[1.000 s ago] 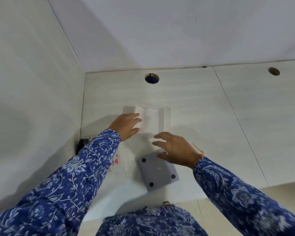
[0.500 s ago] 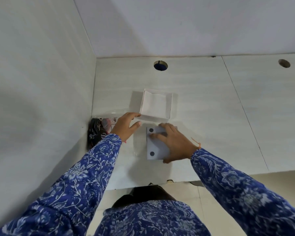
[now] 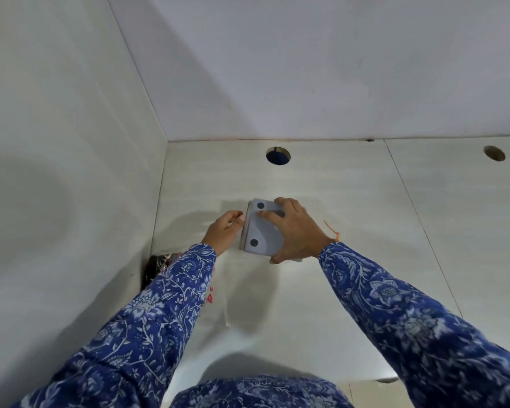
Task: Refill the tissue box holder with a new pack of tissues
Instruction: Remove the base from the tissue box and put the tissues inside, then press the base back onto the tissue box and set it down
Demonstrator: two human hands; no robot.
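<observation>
A grey square base plate point(image 3: 262, 231) with round dark feet lies over the white tissue box holder, whose left wall point(image 3: 245, 228) shows as a thin strip. My right hand point(image 3: 296, 231) presses flat on the plate, fingers spread across its top. Beside it, my left hand point(image 3: 223, 231) rests against the holder's left wall with the fingers touching it. The tissues inside are hidden under the plate.
A dark crumpled wrapper point(image 3: 155, 267) lies in the left corner against the wall, partly behind my left sleeve. The pale counter point(image 3: 365, 231) has a round hole point(image 3: 278, 156) at the back and another hole point(image 3: 494, 153) far right.
My right hand has carried the grey plate forward from the counter and set it on top of the open holder. My left hand has moved up to the holder's left side.
</observation>
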